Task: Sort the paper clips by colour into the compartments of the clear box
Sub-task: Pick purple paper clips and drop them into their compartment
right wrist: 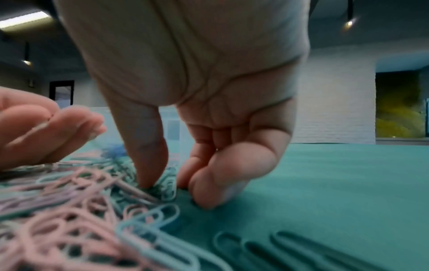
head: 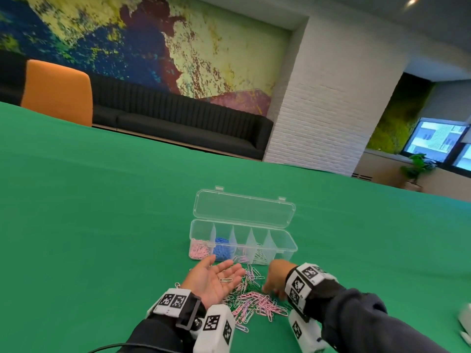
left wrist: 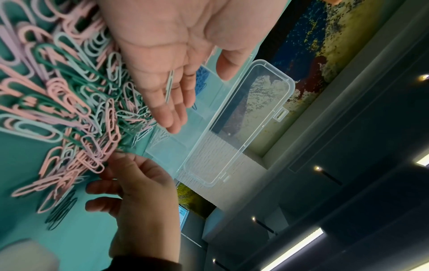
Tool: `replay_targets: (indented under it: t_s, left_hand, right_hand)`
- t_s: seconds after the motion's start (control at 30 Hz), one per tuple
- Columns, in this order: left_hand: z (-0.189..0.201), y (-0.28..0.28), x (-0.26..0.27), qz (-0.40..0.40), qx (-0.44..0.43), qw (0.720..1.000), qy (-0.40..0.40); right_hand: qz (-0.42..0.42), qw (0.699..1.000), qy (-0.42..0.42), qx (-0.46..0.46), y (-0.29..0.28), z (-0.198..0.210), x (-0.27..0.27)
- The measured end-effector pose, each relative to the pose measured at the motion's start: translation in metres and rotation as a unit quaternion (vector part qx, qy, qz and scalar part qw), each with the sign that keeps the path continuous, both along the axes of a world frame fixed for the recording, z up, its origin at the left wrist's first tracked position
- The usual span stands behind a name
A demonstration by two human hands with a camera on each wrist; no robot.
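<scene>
The clear box (head: 289,248) stands open just beyond my hands, its lid (head: 244,210) tipped back. Pink clips (head: 200,250) fill its leftmost compartment and blue clips (head: 222,248) the second; the following two hold a few pale ones. A mixed pile of pink, green and pale paper clips (head: 252,299) lies on the green cloth between my hands. My left hand (head: 219,275) is palm up with straight fingers, and one pale clip (head: 226,279) lies on them. My right hand (right wrist: 169,176) reaches down into the pile's right edge, thumb and fingertips pinching an upright pale clip (right wrist: 170,188).
The green cloth (head: 102,212) covers the whole table. An orange chair (head: 58,90) stands at the far left edge, with a black sofa (head: 178,118) behind it. A white object (head: 465,319) lies at the right edge. Several dark green clips (right wrist: 278,245) lie loose near my right wrist.
</scene>
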State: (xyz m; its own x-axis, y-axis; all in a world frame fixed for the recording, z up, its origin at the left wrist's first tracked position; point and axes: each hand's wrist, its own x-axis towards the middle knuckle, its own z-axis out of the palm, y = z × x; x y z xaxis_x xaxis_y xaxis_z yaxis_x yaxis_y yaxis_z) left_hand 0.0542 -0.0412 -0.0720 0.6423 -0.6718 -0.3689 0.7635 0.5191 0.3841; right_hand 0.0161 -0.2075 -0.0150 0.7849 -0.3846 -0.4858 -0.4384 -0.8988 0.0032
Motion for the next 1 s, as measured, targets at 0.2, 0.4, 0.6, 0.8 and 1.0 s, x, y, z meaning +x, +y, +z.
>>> replay_targets:
  t_s: [0.2,0.4,0.6,0.8,1.0]
  left_hand:
    - [-0.001,0.000,0.001,0.004,-0.007,1.000,-0.017]
    - [-0.001,0.000,-0.001,-0.015,0.013,0.999,-0.037]
    - [0.004,-0.002,-0.004,-0.056,0.023,0.998,-0.036]
    - [0.001,0.000,0.000,-0.041,-0.013,0.999,-0.023]
    - [0.000,-0.001,-0.002,-0.037,-0.004,0.999,-0.035]
  right_hand:
    - [-0.072,0.992,-0.023,0.104,-0.010,-0.001,-0.001]
    - [-0.107,0.974,-0.051,0.192,-0.019,0.005,-0.004]
    - [-0.010,0.936,-0.152,0.318,-0.003,0.041,0.004]
    - [0.064,0.995,0.008,0.073,-0.014,0.020,-0.013]
    - [0.097,0.993,0.022,0.055,-0.024,0.007,-0.026]
